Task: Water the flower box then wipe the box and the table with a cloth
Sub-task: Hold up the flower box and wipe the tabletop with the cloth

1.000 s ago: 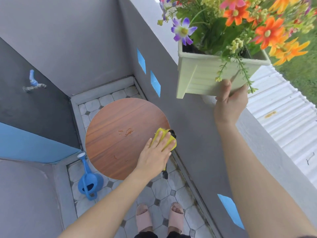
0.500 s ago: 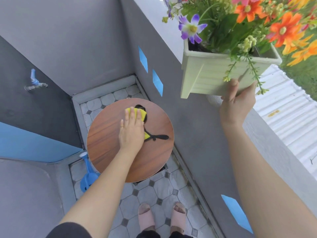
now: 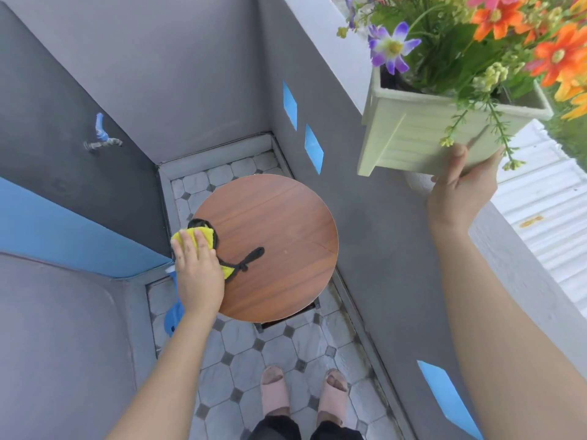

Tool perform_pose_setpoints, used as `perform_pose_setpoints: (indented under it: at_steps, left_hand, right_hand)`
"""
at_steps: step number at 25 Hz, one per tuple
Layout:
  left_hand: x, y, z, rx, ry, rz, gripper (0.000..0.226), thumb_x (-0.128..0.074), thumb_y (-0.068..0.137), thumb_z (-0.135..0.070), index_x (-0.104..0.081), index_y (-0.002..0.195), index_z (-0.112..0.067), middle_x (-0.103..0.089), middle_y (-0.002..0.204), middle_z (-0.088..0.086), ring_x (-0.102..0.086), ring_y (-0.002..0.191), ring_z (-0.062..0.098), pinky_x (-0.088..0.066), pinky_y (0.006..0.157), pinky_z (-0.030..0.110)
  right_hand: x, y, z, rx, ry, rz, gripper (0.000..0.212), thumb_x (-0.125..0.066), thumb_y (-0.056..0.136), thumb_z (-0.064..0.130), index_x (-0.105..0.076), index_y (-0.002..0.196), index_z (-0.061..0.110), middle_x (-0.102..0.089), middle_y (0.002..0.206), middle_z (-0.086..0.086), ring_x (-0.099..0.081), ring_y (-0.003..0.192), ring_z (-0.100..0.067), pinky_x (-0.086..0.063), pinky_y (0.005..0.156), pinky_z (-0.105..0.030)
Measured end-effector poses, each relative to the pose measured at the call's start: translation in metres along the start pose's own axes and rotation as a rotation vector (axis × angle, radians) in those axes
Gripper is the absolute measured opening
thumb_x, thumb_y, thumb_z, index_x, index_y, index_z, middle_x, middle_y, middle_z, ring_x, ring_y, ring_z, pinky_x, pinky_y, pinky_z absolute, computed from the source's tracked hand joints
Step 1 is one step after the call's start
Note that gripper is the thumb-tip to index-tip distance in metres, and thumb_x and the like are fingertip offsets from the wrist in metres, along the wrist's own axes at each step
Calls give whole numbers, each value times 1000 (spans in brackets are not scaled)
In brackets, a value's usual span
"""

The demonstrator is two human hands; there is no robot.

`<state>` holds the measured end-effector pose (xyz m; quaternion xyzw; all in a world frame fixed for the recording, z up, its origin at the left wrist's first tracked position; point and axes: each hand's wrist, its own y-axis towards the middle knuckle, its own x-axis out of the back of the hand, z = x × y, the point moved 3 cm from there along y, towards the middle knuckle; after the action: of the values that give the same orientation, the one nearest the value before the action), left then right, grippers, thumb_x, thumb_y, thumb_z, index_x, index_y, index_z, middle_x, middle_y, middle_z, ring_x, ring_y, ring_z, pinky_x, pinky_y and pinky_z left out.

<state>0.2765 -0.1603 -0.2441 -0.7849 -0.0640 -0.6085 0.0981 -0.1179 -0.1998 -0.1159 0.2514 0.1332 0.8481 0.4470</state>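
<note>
At the left edge of the round wooden table [image 3: 273, 236], near mid-frame, lies the yellow cloth [image 3: 194, 237], pressed flat under the left hand [image 3: 198, 274]; the fingers lie close together on top of it, palm down, not curled round it. A black looped cord [image 3: 244, 262] trails from the cloth toward the table's middle. High in the upper right of the frame, the pale flower box [image 3: 422, 138] is held up in the air, tilted, well apart from the table. The right hand [image 3: 460, 188] supports it from below, thumb up against its front face and the other fingers wrapped beneath its base. Orange, purple and pink flowers [image 3: 495, 36] spill over its rim. Just left of the table, low down, part of a blue watering can [image 3: 174, 315] shows behind the left wrist. On the dark wall at upper left sits a tap [image 3: 101, 138]. Two feet in pink slippers [image 3: 301, 392] stand on the tiled floor [image 3: 247, 354] at bottom centre.
</note>
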Motion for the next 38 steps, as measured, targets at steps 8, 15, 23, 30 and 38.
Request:
perform_pose_setpoints:
  at_steps: [8, 15, 23, 30, 38]
  left_hand:
    - [-27, -107, -99, -351, -10, 106, 81, -70, 63, 6, -40, 138, -2, -39, 144, 19, -34, 132, 38, -31, 102, 53]
    - [-26, -61, -163, -520, -35, 234, 59, -48, 82, -1, -40, 140, -8, -34, 150, 14, -31, 138, 34, -40, 104, 44]
    - [4, 38, -65, -210, 27, 53, 59, -30, 95, 2, -13, 150, -14, -2, 159, 9, 0, 146, 29, -19, 115, 46]
    - [10, 43, -47, -13, -110, -6, 50, -35, 98, -11, -25, 147, -7, -14, 158, 11, -5, 145, 31, -22, 113, 47]
    - [-36, -44, -163, -720, -198, 150, 53, -66, 73, -6, -57, 125, -1, -52, 136, 17, -44, 129, 40, -45, 98, 52]
  right_hand:
    - [-1, 0, -2, -14, -14, 12, 34, -45, 90, 53, -46, 106, 23, -62, 91, -5, -63, 78, -38, -52, 69, -53]
    - [0, 0, -1, -10, 4, -14, 48, -47, 91, 51, -48, 118, 12, -60, 94, -1, -63, 83, -37, -53, 69, -54]
    - [0, -1, 3, -11, 18, 11, 46, -48, 91, 47, -49, 115, 8, -55, 82, 18, -63, 80, -32, -54, 68, -54]
    - [1, -1, 5, -5, 4, 26, 53, -46, 89, 53, -50, 113, 5, -55, 80, 14, -63, 74, -34, -52, 67, -54]
    - [0, 0, 4, 31, -14, -6, 67, -43, 90, 59, -46, 122, 1, -54, 96, 3, -64, 81, -39, -53, 68, -57]
